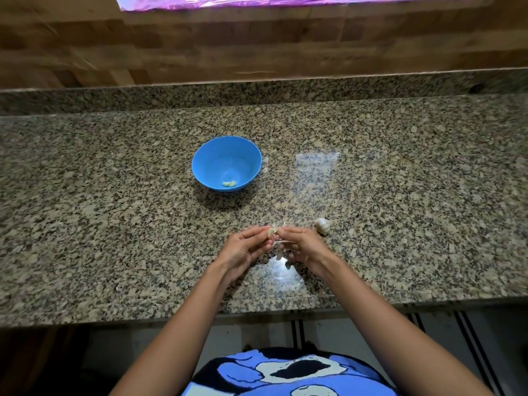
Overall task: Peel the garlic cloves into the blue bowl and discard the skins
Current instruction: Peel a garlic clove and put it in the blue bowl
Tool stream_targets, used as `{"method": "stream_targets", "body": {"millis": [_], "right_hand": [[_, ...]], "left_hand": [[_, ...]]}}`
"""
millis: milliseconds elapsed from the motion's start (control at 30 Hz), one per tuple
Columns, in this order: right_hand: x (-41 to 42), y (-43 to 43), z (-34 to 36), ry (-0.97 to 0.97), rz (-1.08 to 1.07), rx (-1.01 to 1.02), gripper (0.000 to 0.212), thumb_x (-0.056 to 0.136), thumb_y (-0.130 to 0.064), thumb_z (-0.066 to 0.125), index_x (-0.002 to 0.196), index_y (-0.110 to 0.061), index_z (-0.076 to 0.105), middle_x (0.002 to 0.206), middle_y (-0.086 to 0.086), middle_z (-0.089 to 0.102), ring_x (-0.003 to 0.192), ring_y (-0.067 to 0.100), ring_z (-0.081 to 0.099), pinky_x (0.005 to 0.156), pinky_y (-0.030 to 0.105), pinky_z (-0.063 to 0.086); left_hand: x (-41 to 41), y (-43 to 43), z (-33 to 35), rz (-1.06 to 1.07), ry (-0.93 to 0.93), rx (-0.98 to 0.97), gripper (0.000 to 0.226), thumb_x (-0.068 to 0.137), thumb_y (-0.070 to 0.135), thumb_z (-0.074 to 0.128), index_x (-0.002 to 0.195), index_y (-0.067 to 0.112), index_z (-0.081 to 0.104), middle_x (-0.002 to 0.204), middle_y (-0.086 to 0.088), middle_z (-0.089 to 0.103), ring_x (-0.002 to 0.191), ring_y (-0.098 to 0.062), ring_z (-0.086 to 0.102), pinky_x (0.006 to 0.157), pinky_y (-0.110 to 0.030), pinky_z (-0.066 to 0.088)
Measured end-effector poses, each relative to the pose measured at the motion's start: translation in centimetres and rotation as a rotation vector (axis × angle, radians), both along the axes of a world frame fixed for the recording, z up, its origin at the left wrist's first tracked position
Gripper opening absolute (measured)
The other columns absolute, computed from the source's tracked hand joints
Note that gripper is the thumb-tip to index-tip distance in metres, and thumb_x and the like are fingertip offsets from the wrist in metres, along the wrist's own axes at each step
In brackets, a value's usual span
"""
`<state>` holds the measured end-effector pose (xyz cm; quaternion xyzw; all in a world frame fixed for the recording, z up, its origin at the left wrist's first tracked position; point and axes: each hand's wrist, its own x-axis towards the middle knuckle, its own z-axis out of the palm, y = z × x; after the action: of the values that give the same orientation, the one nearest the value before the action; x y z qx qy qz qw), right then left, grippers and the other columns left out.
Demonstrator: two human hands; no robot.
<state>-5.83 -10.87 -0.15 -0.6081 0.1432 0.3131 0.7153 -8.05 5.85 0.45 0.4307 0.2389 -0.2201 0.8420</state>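
On the speckled granite surface (pixel 114 224) a blue bowl (pixel 217 155) stands upright, with two pale peeled cloves (pixel 229 183) lying together at its bottom. Nearer the front edge, well apart from the bowl, the left hand (pixel 243 248) and right hand (pixel 300 244) meet, their fingers curled and pinching one clove between them. A white, papery bulb (pixel 322 225) lies just beside the right hand. The pinched clove (pixel 271 231) is pale yellow, with loose skin (pixel 281 242) flaring from it.
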Motion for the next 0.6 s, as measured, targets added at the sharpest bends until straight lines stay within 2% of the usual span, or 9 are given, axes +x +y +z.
{"method": "stream_targets", "body": {"millis": [67, 167, 267, 333, 433, 500, 600], "right_hand": [[-0.1, 0.2, -0.1, -0.052, -0.042, -0.069, 0.014, 0.089, -0.011, 0.056, 0.086, -0.006, 0.069, 0.072, 0.003, 0.068, 0.058, 0.011, 0.055, 0.052, 0.023, 0.038], [-0.3, 0.2, -0.8, -0.2, -0.058, -0.295, 0.023, 0.093, -0.012, 0.049, 0.084, 0.004, 0.063, 0.072, 0.012, 0.064, 0.057, 0.02, 0.052, 0.046, 0.025, 0.039], [-0.4, 0.3, -1.4, -0.393, 0.072, -0.6, 0.022, 0.092, -0.027, 0.055, 0.081, -0.012, 0.067, 0.076, 0.006, 0.069, 0.061, 0.019, 0.058, 0.057, 0.03, 0.048], [-0.5, 0.4, -1.2, -0.548, 0.148, -0.797, 0.014, 0.089, -0.03, 0.06, 0.093, -0.02, 0.069, 0.084, -0.004, 0.07, 0.065, 0.013, 0.063, 0.059, 0.027, 0.054], [-0.9, 0.7, -0.9, -0.694, 0.193, -0.804, 0.03, 0.091, -0.021, 0.058, 0.119, -0.028, 0.06, 0.096, -0.014, 0.066, 0.054, 0.013, 0.061, 0.051, 0.027, 0.053], [-1.0, 0.8, -0.7, -0.753, 0.231, -0.782, 0.03, 0.091, -0.023, 0.057, 0.12, -0.027, 0.061, 0.098, -0.01, 0.069, 0.051, 0.008, 0.059, 0.052, 0.026, 0.054], [-1.1, 0.9, -0.5, -0.791, 0.21, -0.764, 0.024, 0.088, -0.027, 0.061, 0.11, -0.02, 0.067, 0.093, -0.003, 0.073, 0.065, 0.008, 0.066, 0.058, 0.023, 0.056]], "left_hand": [[-0.1, -0.1, -0.2, 0.021, -0.005, 0.015, 0.034, 0.074, -0.003, 0.064, 0.108, -0.003, 0.066, 0.093, -0.019, 0.07, 0.077, -0.022, 0.069, 0.069, -0.025, 0.059], [-0.1, -0.1, -0.3, 0.023, -0.034, 0.14, 0.033, 0.072, -0.002, 0.067, 0.105, -0.001, 0.068, 0.098, -0.019, 0.071, 0.085, -0.025, 0.069, 0.073, -0.027, 0.059], [0.1, 0.0, -0.2, -0.029, -0.088, 0.287, 0.026, 0.077, -0.004, 0.066, 0.102, 0.001, 0.069, 0.097, -0.017, 0.072, 0.085, -0.025, 0.069, 0.074, -0.026, 0.058], [0.3, 0.0, 0.0, -0.081, -0.125, 0.384, 0.025, 0.079, -0.003, 0.066, 0.103, 0.001, 0.068, 0.094, -0.018, 0.072, 0.081, -0.024, 0.069, 0.07, -0.024, 0.058], [0.5, 0.0, 0.1, -0.142, -0.157, 0.5, 0.022, 0.079, -0.001, 0.068, 0.101, 0.0, 0.066, 0.088, -0.018, 0.072, 0.071, -0.023, 0.069, 0.062, -0.023, 0.057], [0.6, 0.0, 0.2, -0.159, -0.169, 0.519, 0.019, 0.08, 0.0, 0.068, 0.098, -0.002, 0.065, 0.086, -0.018, 0.072, 0.068, -0.022, 0.068, 0.06, -0.022, 0.056], [0.5, 0.0, 0.5, -0.161, -0.201, 0.497, 0.019, 0.081, 0.004, 0.068, 0.099, -0.002, 0.067, 0.085, -0.017, 0.072, 0.068, -0.02, 0.068, 0.061, -0.022, 0.056]]}}
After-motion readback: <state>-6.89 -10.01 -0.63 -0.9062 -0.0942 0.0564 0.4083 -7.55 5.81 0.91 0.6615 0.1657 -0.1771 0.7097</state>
